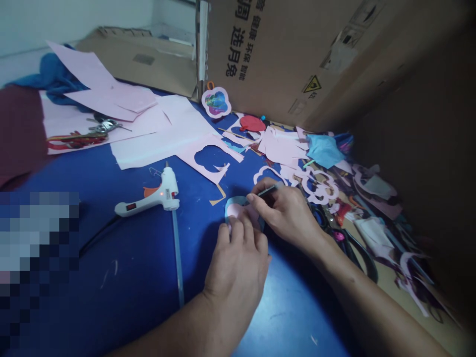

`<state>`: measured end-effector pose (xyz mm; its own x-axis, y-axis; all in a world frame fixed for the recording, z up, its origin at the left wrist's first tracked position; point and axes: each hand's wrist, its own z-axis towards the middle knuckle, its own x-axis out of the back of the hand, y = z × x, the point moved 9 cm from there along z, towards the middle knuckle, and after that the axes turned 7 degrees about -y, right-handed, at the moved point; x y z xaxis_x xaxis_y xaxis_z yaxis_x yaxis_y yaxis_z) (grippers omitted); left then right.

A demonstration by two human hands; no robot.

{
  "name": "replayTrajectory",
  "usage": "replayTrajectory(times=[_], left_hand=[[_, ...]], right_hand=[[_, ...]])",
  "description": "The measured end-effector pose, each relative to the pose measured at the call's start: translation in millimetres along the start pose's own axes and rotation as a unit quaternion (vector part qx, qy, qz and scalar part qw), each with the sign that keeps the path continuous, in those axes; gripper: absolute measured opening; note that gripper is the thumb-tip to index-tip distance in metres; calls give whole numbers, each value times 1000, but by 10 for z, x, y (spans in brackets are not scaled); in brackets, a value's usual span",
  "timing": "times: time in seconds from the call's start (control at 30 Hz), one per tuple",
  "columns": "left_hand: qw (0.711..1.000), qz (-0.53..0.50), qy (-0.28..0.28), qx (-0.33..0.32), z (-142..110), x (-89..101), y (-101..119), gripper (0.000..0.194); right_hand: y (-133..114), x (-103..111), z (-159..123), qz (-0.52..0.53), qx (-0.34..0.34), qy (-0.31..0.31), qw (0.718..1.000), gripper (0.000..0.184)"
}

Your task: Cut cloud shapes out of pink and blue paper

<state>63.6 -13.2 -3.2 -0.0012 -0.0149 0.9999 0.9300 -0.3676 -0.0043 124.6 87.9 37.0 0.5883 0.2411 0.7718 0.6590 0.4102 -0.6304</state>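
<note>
My left hand (240,253) lies palm down with its fingers slightly apart, pressing a small rounded pink paper piece (233,209) with a light-blue edge against the blue table. Part of that piece is hidden under my fingers. Pinched in my right hand (288,210) is a slim black pen-like tool (268,190), its tip close to the paper's top edge. Whether it is a pen or a cutter cannot be made out. To the left of my hands a white hot glue gun (165,193) with an orange trigger rests on the table, a clear glue stick (177,263) trailing from its back.
Pink paper sheets (163,129) cover the table's far left. Cut-out paper rings (320,186), black-handled scissors (357,253) and scraps lie along the right. A finished-looking flower-shaped tag (216,102) leans against a tall cardboard box (282,59). A keyring (106,126) lies on the paper.
</note>
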Motion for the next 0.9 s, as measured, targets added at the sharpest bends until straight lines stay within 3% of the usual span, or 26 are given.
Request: replayTrajectory(times=[0.77, 0.9], left_hand=[[1000, 4, 20, 1, -10, 11, -3, 57], [1000, 15, 23, 1, -5, 21, -6, 60]], right_hand=[[69, 20, -7, 8, -7, 14, 1000, 13], [79, -3, 17, 43, -14, 11, 999, 20]])
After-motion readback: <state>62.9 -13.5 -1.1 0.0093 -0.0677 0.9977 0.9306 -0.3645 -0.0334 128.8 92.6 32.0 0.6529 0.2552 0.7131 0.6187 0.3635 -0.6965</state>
